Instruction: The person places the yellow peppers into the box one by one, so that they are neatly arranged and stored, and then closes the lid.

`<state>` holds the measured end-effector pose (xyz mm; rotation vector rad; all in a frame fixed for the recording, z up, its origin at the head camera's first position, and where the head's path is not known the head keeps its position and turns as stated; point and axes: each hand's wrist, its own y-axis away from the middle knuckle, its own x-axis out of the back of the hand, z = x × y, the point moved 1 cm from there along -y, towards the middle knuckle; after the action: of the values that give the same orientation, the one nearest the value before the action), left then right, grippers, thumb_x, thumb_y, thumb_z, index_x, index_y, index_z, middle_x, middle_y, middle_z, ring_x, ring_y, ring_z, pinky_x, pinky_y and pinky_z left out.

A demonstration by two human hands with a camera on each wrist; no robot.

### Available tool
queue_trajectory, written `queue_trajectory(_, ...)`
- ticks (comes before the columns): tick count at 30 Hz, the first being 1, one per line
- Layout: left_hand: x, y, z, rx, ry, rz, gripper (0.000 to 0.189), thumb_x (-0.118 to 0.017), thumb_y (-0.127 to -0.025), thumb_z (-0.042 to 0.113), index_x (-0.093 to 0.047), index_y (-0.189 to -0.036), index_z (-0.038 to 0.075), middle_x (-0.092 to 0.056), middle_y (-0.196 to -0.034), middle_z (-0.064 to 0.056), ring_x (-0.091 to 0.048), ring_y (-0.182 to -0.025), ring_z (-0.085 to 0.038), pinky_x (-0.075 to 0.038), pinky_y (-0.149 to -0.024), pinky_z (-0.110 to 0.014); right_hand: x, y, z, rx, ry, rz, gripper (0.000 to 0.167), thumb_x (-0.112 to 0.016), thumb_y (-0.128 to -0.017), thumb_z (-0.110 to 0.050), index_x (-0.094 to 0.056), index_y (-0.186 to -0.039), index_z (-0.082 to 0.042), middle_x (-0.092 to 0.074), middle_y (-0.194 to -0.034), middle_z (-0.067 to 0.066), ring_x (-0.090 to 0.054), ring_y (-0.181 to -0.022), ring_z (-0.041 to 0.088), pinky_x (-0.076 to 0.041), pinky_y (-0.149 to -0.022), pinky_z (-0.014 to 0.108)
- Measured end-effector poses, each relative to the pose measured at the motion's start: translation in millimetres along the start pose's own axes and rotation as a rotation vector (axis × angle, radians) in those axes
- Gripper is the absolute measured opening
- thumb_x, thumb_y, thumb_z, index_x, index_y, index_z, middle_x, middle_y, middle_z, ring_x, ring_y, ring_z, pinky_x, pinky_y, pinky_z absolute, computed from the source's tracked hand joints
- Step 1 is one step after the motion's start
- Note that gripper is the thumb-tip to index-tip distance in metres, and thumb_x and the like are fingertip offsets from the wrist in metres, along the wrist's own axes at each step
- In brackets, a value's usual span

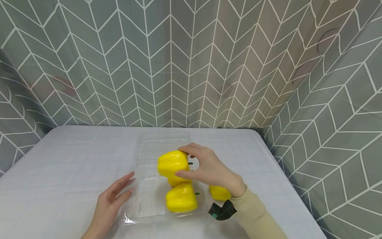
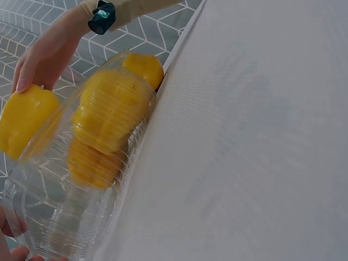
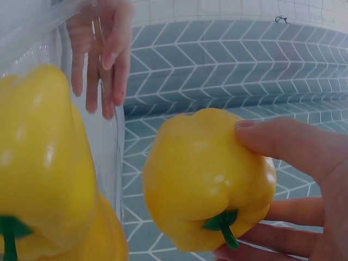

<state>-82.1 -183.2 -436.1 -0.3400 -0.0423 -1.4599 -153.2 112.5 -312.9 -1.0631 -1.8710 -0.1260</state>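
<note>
In the head view, the table (image 1: pixel 74 159) lay before the curtain (image 1: pixel 179 66), bearing at lower centre the container (image 1: pixel 146 192), with the left hand (image 1: pixel 114 196) just left of it. In the container's right part sat a front pepper (image 1: pixel 181 198) and a rear pepper (image 1: pixel 176 181), below the raised pepper (image 1: pixel 172 162) in the right hand (image 1: pixel 206 166); an outer pepper (image 1: pixel 219 193) lay right of the container.

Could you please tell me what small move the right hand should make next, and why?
Probably lower the held yellow pepper into the clear container: the right hand grips it above, and in the head view the container's left side looks bare beside the other peppers.
</note>
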Motion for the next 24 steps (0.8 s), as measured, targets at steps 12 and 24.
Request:
queue_trajectory(12,-0.7,1.5,-0.3,-0.035,-0.003,-0.005,0.045,-0.062,-0.099,0.011,-0.052,-0.143,0.008,-0.056,-0.145,0.003,-0.057,-0.12,0.006,-0.051,-0.092,-0.009,-17.7,-4.2,-13.3,-0.01,-0.037,-0.036,0.06,-0.081,-0.084,-0.033,-0.059,-0.135,-0.012,-0.062,-0.123,-0.006,-0.057,-0.107,0.008,-0.054,-0.097,0.033)
queue_trajectory(24,-1.7,1.0,-2.4,-0.087,0.023,-0.008,0.045,-0.061,-0.098,0.004,-0.053,-0.142,0.003,-0.057,-0.142,0.011,-0.057,-0.12,0.006,-0.053,-0.091,-0.012,-38.8,-5.3,-17.4,-0.001,-0.006,-0.112,0.061,-0.078,-0.087,-0.037,-0.057,-0.138,-0.011,-0.061,-0.13,-0.003,-0.058,-0.11,0.01,-0.053,-0.099,0.028)
